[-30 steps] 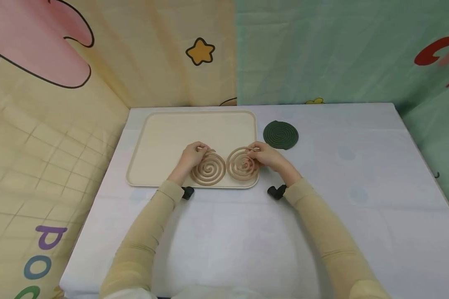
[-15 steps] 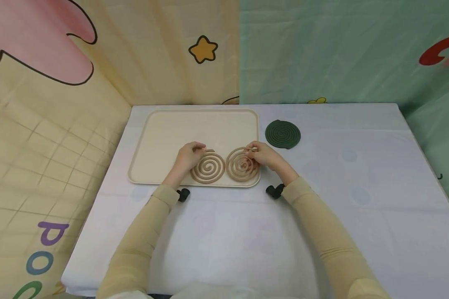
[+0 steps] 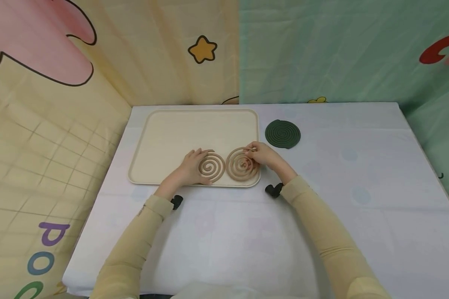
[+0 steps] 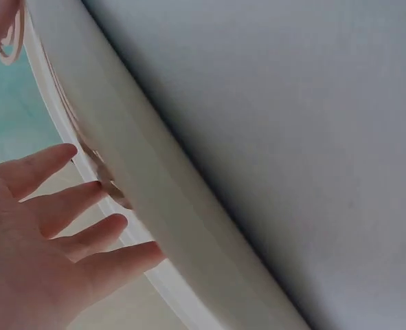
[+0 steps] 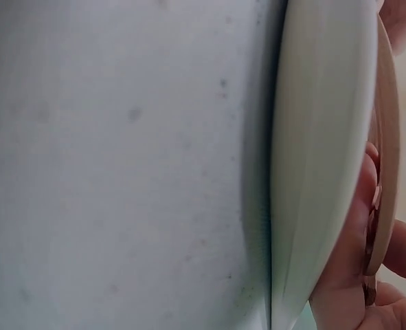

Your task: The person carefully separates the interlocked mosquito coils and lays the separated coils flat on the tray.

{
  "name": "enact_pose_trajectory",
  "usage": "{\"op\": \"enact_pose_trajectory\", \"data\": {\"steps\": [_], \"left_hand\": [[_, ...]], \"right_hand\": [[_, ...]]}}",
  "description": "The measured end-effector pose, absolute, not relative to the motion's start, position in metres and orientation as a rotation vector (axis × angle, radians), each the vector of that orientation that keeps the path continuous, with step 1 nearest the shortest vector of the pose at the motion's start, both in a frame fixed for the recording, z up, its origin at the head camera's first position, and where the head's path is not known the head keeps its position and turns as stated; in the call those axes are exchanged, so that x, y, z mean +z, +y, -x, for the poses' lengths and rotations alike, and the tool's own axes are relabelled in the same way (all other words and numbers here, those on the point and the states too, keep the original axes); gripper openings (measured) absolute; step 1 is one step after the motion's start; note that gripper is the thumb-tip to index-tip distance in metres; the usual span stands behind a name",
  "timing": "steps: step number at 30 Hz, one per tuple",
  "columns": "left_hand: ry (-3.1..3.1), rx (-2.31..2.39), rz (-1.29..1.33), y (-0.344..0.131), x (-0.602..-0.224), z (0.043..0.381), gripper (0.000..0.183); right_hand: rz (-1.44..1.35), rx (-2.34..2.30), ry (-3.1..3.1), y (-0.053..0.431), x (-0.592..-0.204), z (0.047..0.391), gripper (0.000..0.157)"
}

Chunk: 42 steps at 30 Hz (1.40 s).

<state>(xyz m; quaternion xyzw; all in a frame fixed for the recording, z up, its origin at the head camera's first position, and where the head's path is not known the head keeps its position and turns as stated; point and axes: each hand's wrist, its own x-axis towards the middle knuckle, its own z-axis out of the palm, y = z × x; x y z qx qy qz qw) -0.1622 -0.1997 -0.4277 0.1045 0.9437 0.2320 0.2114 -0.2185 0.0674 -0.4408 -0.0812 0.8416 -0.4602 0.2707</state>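
Two brown mosquito coils are side by side at the front right of a beige tray (image 3: 164, 128). Around the rim of the left coil (image 3: 210, 165), lying on the tray, my left hand (image 3: 188, 169) spreads its fingers; in the left wrist view, straight fingers (image 4: 65, 206) reach to its edge. My right hand (image 3: 265, 155) pinches the right coil (image 3: 236, 174) at its right side, some fingers beneath it and seen through its gaps. In the right wrist view that coil (image 5: 389, 151) stands tilted up off the tray, between thumb and fingers.
A dark green tightly wound coil (image 3: 282, 134) lies on the white-covered table (image 3: 344, 174), just right of the tray. Printed curtains (image 3: 153, 50) hang behind the table and at both sides. The tray's raised rim (image 3: 224, 187) runs close under both hands.
My left hand has let go of the left coil's upper edge, moved toward me and spread its fingers around the coil's left side. The right hand keeps its pinch on the right coil.
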Motion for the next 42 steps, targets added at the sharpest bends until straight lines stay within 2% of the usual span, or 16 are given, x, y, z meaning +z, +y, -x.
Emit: {"op": "enact_pose_trajectory", "data": {"steps": [10, 15, 21, 30, 42], "left_hand": [[2.66, 0.555, -0.265, -0.199, -0.432, 0.159, 0.104], [2.65, 0.562, -0.217, -0.199, -0.431, 0.158, 0.103], [2.643, 0.608, -0.178, -0.202, -0.431, 0.155, 0.102], [2.649, 0.648, -0.202, -0.203, -0.431, 0.154, 0.104], [2.672, 0.7, -0.176, -0.209, -0.436, 0.151, 0.102]], "right_hand": [[0.289, -1.13, 2.355, 0.062, -0.438, 0.216, 0.031], [0.37, -0.987, 2.484, 0.058, -0.439, 0.214, 0.035], [0.503, -0.912, 2.544, 0.055, -0.436, 0.208, 0.05], [0.705, -0.641, 2.474, 0.056, -0.434, 0.193, 0.089], [0.656, -0.657, 2.489, 0.053, -0.435, 0.189, 0.09]]}}
